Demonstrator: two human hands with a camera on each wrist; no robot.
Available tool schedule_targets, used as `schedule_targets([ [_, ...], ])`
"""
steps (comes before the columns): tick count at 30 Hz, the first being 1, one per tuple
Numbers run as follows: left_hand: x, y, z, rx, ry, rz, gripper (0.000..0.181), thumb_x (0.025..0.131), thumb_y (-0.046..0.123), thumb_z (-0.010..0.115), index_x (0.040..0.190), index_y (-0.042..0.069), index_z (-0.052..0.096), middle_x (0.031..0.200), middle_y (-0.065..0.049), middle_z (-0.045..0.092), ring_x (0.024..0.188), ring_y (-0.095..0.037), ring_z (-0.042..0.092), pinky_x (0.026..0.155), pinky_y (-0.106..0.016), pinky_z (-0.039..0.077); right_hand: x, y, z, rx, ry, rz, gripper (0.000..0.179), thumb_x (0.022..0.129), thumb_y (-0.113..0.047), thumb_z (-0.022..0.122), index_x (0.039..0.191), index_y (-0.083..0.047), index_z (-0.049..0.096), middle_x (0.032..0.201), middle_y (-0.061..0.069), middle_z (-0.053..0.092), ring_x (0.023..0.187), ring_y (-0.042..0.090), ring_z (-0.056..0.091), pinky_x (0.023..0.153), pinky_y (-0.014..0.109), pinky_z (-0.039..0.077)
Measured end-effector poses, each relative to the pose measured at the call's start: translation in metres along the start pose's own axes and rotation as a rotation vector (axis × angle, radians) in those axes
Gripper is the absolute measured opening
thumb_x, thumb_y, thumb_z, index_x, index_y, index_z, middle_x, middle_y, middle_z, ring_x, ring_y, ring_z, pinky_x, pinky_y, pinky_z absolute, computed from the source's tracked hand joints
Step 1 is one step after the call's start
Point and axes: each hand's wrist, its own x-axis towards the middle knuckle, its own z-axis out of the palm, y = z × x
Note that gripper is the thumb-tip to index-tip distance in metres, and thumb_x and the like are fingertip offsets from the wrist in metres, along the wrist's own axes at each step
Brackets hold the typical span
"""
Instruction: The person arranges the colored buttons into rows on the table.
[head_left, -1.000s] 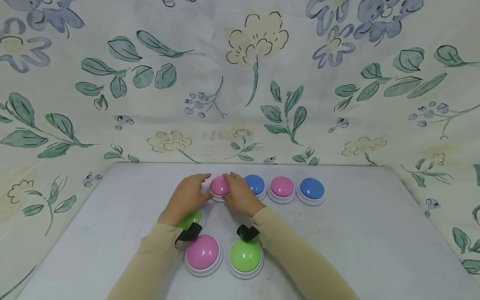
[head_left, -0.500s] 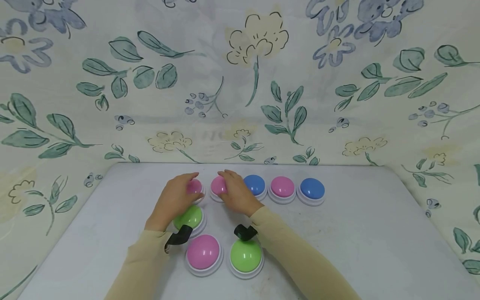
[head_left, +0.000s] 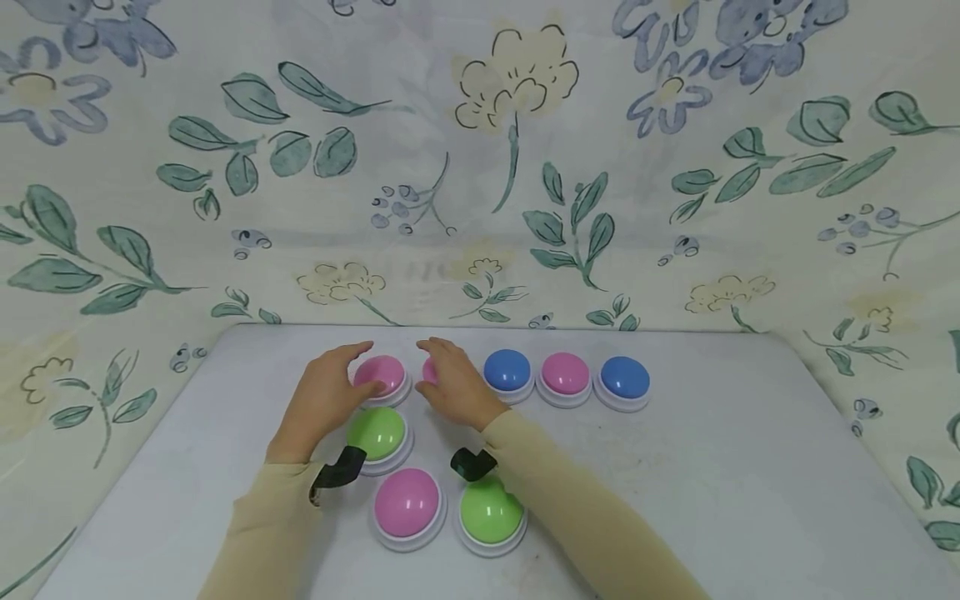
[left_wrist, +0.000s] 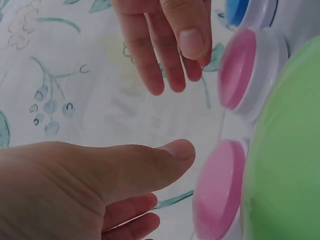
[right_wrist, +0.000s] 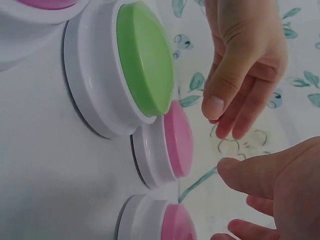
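In the head view my left hand [head_left: 318, 400], fingers spread in a loose curve, is at the left side of a pink dome button [head_left: 381, 375] on a white base. My right hand [head_left: 459, 387] arches over a second pink button [head_left: 429, 371], mostly hidden behind it. Neither hand grips anything. From the left wrist, my thumb [left_wrist: 150, 160] shows apart from the nearer pink dome [left_wrist: 220, 192], with the fingers of the other hand [left_wrist: 170, 40] opposite. The right wrist view has both hands beside the two pink buttons, and a gap between thumb and domes.
Rightward in the back row stand a blue button [head_left: 507, 370], a pink one [head_left: 565, 372] and another blue one [head_left: 624, 377]. Nearer are a green button [head_left: 377, 432], a pink one [head_left: 406, 502] and another green one [head_left: 491, 521], on a white table [head_left: 720, 492] before a floral cloth [head_left: 480, 167].
My left hand has moved left from the second pink button to the leftmost one, uncovering it and the green button. My right hand has shifted slightly left, over the second pink button.
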Motion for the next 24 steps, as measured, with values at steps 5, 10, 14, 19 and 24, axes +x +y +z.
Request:
schedule_targets([
  [5,0.0,-0.011,-0.007,0.004,-0.007,-0.004,0.066,0.09,0.019,0.075,0.145,-0.004,0.047,0.139,-0.032,0.052,0.127,-0.051,0.048,0.102,-0.064,0.044,0.006,-0.007,0.004,-0.011,-0.013,-0.028,0.057,0.096,-0.01,0.066,0.148,0.0,0.043,0.154,0.017,0.043,0.146,0.028,0.036,0.12,0.034,0.028],
  [10,-0.001,-0.021,-0.014,-0.009,-0.007,0.012,0.067,0.089,0.02,0.075,0.146,-0.004,0.046,0.136,-0.033,0.054,0.118,-0.053,0.055,0.092,-0.062,0.052,0.014,-0.012,0.011,-0.02,-0.035,-0.039,0.058,0.097,-0.009,0.065,0.149,0.001,0.043,0.153,0.015,0.045,0.145,0.024,0.037,0.12,0.029,0.026],
  [14,-0.001,-0.027,-0.016,-0.025,-0.018,0.026,0.067,0.089,0.017,0.074,0.146,-0.006,0.045,0.137,-0.032,0.054,0.117,-0.054,0.056,0.094,-0.062,0.051,0.018,-0.014,0.016,-0.001,-0.049,-0.024,0.057,0.097,-0.009,0.065,0.149,0.001,0.043,0.153,0.014,0.046,0.144,0.024,0.039,0.119,0.028,0.028],
  [19,0.0,-0.031,-0.015,-0.035,-0.055,0.03,0.066,0.09,0.015,0.072,0.146,-0.006,0.044,0.14,-0.031,0.052,0.12,-0.054,0.054,0.097,-0.062,0.049,0.021,-0.014,0.02,0.012,-0.066,0.013,0.057,0.098,-0.01,0.065,0.15,-0.002,0.043,0.153,0.012,0.047,0.144,0.022,0.039,0.118,0.028,0.03],
  [24,0.001,-0.034,-0.011,-0.056,-0.089,0.012,0.068,0.089,0.014,0.072,0.148,-0.005,0.043,0.143,-0.029,0.05,0.123,-0.053,0.052,0.098,-0.062,0.049,0.024,-0.015,0.026,0.03,-0.082,0.064,0.057,0.097,-0.01,0.066,0.15,-0.005,0.044,0.152,0.009,0.048,0.143,0.02,0.041,0.116,0.027,0.034],
])
